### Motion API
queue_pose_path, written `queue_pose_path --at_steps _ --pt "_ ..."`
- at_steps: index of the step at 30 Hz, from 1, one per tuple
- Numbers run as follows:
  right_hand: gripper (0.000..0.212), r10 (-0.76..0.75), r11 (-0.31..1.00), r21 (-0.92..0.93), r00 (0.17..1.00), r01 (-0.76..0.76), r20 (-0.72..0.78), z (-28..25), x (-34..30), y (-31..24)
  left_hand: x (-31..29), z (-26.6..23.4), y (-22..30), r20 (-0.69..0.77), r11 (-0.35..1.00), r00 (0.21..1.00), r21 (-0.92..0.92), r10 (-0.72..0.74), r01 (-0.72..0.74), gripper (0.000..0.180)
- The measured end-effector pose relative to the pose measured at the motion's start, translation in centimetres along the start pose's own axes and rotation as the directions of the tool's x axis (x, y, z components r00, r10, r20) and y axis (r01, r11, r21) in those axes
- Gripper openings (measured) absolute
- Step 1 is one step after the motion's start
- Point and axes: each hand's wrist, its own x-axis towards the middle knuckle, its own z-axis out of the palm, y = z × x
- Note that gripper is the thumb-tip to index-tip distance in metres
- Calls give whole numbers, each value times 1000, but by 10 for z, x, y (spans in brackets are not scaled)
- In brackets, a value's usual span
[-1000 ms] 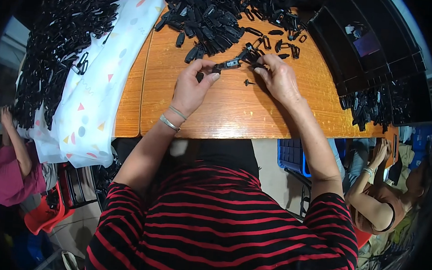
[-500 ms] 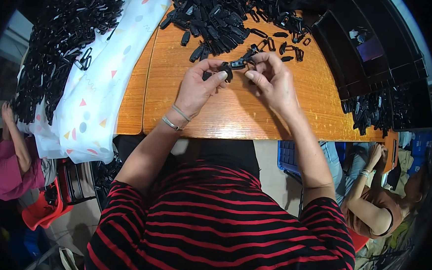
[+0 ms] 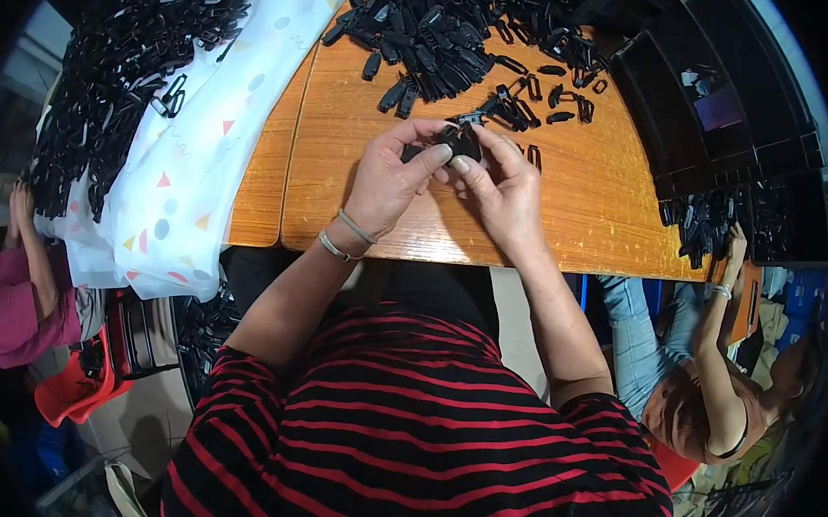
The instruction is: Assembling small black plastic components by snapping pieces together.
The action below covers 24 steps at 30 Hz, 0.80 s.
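Note:
Above the near part of the wooden table (image 3: 416, 230), my left hand (image 3: 391, 177) and my right hand (image 3: 505, 190) meet at their fingertips. Both are closed round small black plastic parts (image 3: 461, 144), pinched between thumbs and fingers. My fingers cover much of these parts, so I cannot tell whether they are joined. Just beyond my hands lie loose black oblong frames (image 3: 511, 105), and farther back rises a heap of black plastic pieces (image 3: 436, 47).
At the left, a big heap of black parts (image 3: 112, 79) rests on a white patterned sheet (image 3: 187, 178). A black bin (image 3: 727, 98) stands at the right above more parts (image 3: 705, 224). One person (image 3: 22, 310) sits at the left, another (image 3: 709, 400) at the right.
My right hand has moved left and nearer, bringing its piece against the one in my left hand. The person at the right has reached a hand to the parts there.

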Motion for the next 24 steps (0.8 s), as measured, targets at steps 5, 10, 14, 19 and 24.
queue_pose_path --at_steps 5,10,14,19,24 --pt "29 -91 993 -80 996 89 -14 -3 0 -4 -1 1 6 -39 999 999 41 -25 27 27" --pt "24 -247 909 -357 968 217 -40 0 1 -14 -3 2 9 -15 983 996 165 86 -83 25" --pt "24 -323 871 -399 946 288 -23 1 -1 -17 -4 -2 6 -9 978 995 180 104 -100 24" --pt "23 -257 862 -455 966 225 -8 2 -2 -8 -13 0 2 -50 987 998 154 47 -39 28" --pt "24 -358 811 -508 933 291 -37 17 -12 0 -24 2 -12 -71 944 972 265 224 -198 28"
